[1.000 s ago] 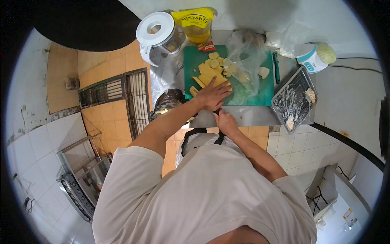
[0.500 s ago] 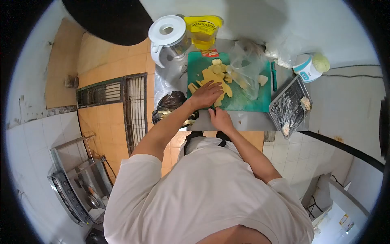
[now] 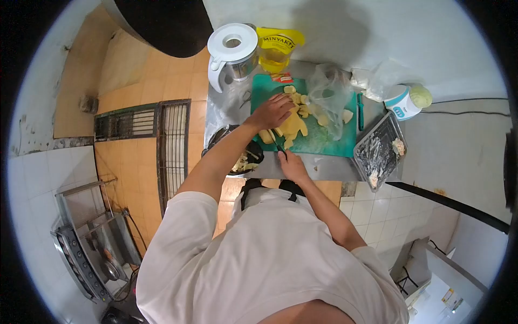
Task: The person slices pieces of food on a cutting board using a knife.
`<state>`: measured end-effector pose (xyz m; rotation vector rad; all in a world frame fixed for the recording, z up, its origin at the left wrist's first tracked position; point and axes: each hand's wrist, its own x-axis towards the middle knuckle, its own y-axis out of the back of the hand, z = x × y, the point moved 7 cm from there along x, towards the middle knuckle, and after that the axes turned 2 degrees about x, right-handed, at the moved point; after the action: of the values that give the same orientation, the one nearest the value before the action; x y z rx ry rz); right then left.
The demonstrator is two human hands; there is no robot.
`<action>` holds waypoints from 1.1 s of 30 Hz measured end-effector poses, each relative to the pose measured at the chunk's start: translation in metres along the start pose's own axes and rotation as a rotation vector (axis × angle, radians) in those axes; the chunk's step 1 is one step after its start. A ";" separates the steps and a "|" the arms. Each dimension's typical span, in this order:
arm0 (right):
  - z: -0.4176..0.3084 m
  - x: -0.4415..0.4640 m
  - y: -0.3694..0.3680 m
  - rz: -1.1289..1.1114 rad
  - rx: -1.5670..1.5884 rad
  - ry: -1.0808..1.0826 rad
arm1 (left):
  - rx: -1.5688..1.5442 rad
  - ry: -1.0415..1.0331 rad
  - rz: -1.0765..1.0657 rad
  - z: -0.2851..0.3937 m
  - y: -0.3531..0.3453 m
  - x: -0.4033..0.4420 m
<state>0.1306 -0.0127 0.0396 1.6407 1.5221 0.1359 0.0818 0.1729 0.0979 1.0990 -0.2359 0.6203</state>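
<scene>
Pale yellow slices (image 3: 293,125) that look like potato lie on a green cutting board (image 3: 337,144). My left hand (image 3: 271,111) is over the slices, its fingers stretched out onto those at the left. My right hand (image 3: 294,165) is closed around the dark handle of a knife (image 3: 279,146) at the board's near edge. The knife's blade points away from me, between slices. Rounder peeled chunks (image 3: 290,89) lie beyond my left fingers. A clear plastic bag (image 3: 329,89) covers part of the board's right side.
A black bag (image 3: 253,156) with peelings sits at the counter's near left. Behind are a white-lidded jug (image 3: 249,66) and a yellow pouch (image 3: 275,62). To the right are a green-handled tool (image 3: 360,113), a smeared tray (image 3: 372,146) and a kitchen scale (image 3: 396,105) bearing a round pale-green thing.
My left hand has moved to the left and away from the knife, uncovering slices. The knife's blade now shows. The whole view has also shifted slightly.
</scene>
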 end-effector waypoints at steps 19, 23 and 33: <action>-0.032 -0.005 0.030 -0.011 -0.090 -0.073 | -0.256 0.126 -0.035 -0.042 -0.036 -0.015; -0.017 -0.004 0.017 0.001 -0.083 -0.072 | -0.164 0.100 -0.110 -0.024 -0.025 -0.009; 0.002 0.005 0.013 0.067 -0.115 -0.036 | -0.109 0.086 -0.227 -0.018 -0.038 0.000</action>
<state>0.1434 -0.0075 0.0444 1.5945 1.4066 0.2252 0.1014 0.1773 0.0604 0.9754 -0.0682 0.4455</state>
